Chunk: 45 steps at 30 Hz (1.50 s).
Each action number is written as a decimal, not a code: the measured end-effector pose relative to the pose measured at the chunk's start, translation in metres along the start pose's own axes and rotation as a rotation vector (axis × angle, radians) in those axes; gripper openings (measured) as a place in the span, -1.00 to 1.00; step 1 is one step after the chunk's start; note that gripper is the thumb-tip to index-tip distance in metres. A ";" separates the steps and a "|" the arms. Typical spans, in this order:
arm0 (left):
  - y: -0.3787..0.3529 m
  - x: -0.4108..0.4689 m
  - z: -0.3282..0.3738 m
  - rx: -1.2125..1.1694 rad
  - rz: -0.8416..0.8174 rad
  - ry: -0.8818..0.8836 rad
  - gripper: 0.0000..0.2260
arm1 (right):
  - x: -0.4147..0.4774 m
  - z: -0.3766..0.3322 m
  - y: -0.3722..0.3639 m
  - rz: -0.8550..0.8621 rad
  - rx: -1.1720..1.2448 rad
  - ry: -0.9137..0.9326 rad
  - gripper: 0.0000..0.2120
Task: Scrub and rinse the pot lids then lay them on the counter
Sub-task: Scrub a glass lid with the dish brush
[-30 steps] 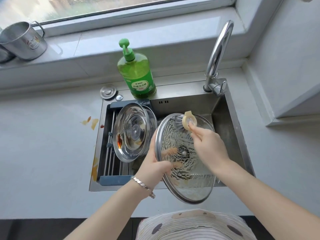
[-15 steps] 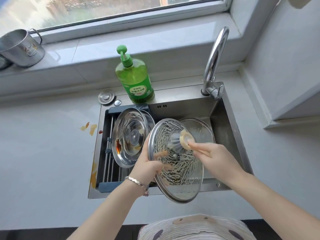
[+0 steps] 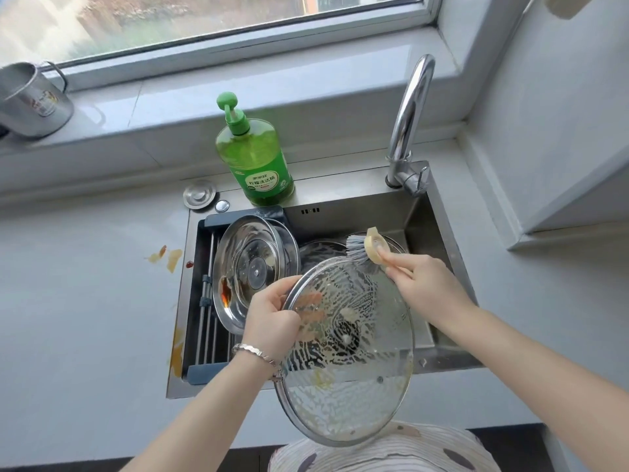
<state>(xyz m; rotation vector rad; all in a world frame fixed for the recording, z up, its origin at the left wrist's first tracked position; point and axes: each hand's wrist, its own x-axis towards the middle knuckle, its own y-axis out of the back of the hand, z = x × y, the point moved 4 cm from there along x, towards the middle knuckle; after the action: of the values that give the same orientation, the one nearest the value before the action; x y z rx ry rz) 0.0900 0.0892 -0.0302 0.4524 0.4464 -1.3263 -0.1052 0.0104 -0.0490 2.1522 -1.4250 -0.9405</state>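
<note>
A large glass pot lid (image 3: 354,379) with a steel rim, streaked with soap foam, is tilted over the sink's front edge. My left hand (image 3: 272,311) grips its upper left rim. My right hand (image 3: 422,284) holds a dish brush (image 3: 369,248) by its pale handle, with the grey bristles at the lid's top edge. A steel lid (image 3: 252,270) with brown sauce stains leans in the sink's left half on a drain rack. Another lid (image 3: 320,252) lies partly hidden behind the glass one.
The steel sink (image 3: 442,359) is set in a white counter (image 3: 85,301) with orange food smears left of it. A green detergent bottle (image 3: 255,155) and the faucet (image 3: 408,124) stand behind the sink. A steel mug (image 3: 30,100) sits on the windowsill.
The brush has gone from the lid's middle up to its top edge. The glass lid has tilted flatter and come nearer to me.
</note>
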 end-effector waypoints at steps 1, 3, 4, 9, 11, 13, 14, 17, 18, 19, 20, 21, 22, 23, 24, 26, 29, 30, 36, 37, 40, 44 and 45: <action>-0.001 -0.002 0.000 -0.010 0.030 -0.007 -0.42 | -0.001 0.008 -0.001 0.006 0.018 -0.029 -0.66; 0.000 -0.003 0.000 -0.055 0.087 -0.020 -0.43 | -0.001 0.026 0.001 0.024 0.073 -0.111 -0.66; 0.001 -0.004 0.001 -0.088 0.116 -0.025 -0.43 | -0.002 0.035 0.002 0.031 0.102 -0.145 -0.66; 0.007 -0.008 0.006 -0.165 0.260 -0.059 -0.40 | -0.008 0.066 -0.003 0.045 0.282 -0.273 -0.67; 0.008 -0.009 0.008 -0.184 0.324 -0.071 -0.40 | -0.011 0.072 -0.007 0.070 0.353 -0.301 -0.67; 0.008 -0.009 0.010 -0.248 0.401 -0.077 -0.40 | -0.015 0.073 -0.012 0.078 0.379 -0.321 -0.67; 0.010 -0.008 0.011 -0.278 0.446 -0.073 -0.41 | -0.018 0.074 -0.016 0.074 0.384 -0.333 -0.67; 0.015 -0.002 0.009 -0.376 0.597 -0.035 -0.44 | -0.027 0.080 -0.030 -0.012 0.493 -0.426 -0.69; 0.016 0.000 0.008 -0.430 0.646 -0.028 -0.45 | -0.030 0.082 -0.035 -0.080 0.548 -0.490 -0.68; 0.017 0.001 0.008 -0.474 0.696 -0.023 -0.45 | -0.032 0.084 -0.038 -0.137 0.606 -0.553 -0.68; 0.018 0.001 0.008 -0.507 0.749 -0.013 -0.46 | -0.033 0.085 -0.038 -0.158 0.677 -0.606 -0.67; 0.018 0.001 0.008 -0.537 0.802 0.001 -0.47 | -0.032 0.085 -0.038 -0.138 0.769 -0.652 -0.68; 0.017 0.000 0.007 -0.560 0.844 0.016 -0.47 | -0.030 0.083 -0.037 -0.099 0.877 -0.691 -0.69; 0.015 -0.001 0.005 -0.571 0.863 0.036 -0.47 | -0.028 0.077 -0.036 -0.068 0.979 -0.722 -0.72; 0.013 -0.001 0.003 -0.572 0.868 0.054 -0.45 | -0.025 0.069 -0.036 -0.068 1.065 -0.740 -0.75; 0.003 0.000 0.001 -0.561 0.843 0.068 -0.42 | -0.020 0.050 -0.040 -0.123 1.162 -0.731 -0.77; -0.014 0.002 -0.001 -0.554 0.685 0.059 -0.37 | -0.011 0.043 -0.042 -0.078 1.149 -0.658 -0.82; -0.016 0.003 -0.003 -0.526 0.597 0.072 -0.35 | -0.009 0.047 -0.038 -0.033 1.128 -0.639 -0.83; 0.014 0.023 -0.005 0.017 0.143 0.299 -0.34 | 0.001 0.060 0.017 -0.035 0.720 -0.401 -0.79; 0.017 0.026 0.003 0.223 0.116 0.222 -0.36 | 0.004 0.060 0.025 -0.058 0.628 -0.360 -0.76; 0.002 0.030 0.033 0.613 -0.017 -0.043 -0.37 | 0.015 0.047 0.040 -0.192 0.419 -0.266 -0.68; -0.028 0.043 0.046 0.848 -0.291 -0.061 -0.40 | 0.025 0.014 0.043 -0.396 0.170 -0.134 -0.72; -0.031 0.046 0.047 0.911 -0.322 -0.056 -0.45 | 0.026 0.006 0.045 -0.440 0.142 -0.105 -0.70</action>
<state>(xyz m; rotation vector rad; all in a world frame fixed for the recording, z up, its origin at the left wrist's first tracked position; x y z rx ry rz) 0.0707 0.0201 -0.0182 1.1222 -0.1770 -1.8195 -0.1323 -0.0318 -0.0325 2.6217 -1.1069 -1.1456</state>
